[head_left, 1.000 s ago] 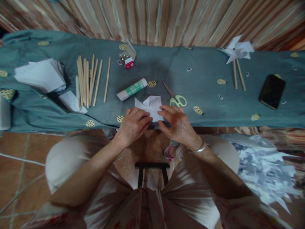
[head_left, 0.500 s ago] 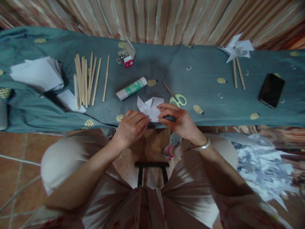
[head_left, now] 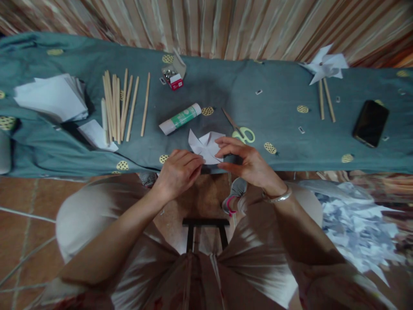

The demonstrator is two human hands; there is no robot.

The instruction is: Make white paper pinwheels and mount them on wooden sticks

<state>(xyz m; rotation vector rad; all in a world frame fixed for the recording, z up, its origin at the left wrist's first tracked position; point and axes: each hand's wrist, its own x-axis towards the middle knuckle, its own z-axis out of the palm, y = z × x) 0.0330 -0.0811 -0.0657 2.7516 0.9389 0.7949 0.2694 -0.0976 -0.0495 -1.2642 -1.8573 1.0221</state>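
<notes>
A white paper pinwheel point(head_left: 209, 146), cut and partly folded with points standing up, lies at the front edge of the cloth-covered table. My left hand point(head_left: 179, 174) pinches its lower left side, fingers closed together. At the pinwheel's right side is my right hand point(head_left: 243, 159), thumb and fingers apart, fingertips touching the paper's edge. Just behind that hand lie scissors with pale green handles point(head_left: 243, 133). A glue stick point(head_left: 182, 118) with a green label rests beyond the paper, to the left.
Several wooden sticks point(head_left: 116, 107) and a stack of white paper point(head_left: 53, 98) lie at left. Behind stands an open small box point(head_left: 174, 79) of metal pins. At right are a finished pinwheel point(head_left: 324, 64), a phone point(head_left: 371, 123) and, below, a bag of paper scraps point(head_left: 358, 224).
My right hand has shifted slightly right, and its thumb and fingers have spread apart at the paper. My left hand keeps its pinch. The whole view has shifted a little.
</notes>
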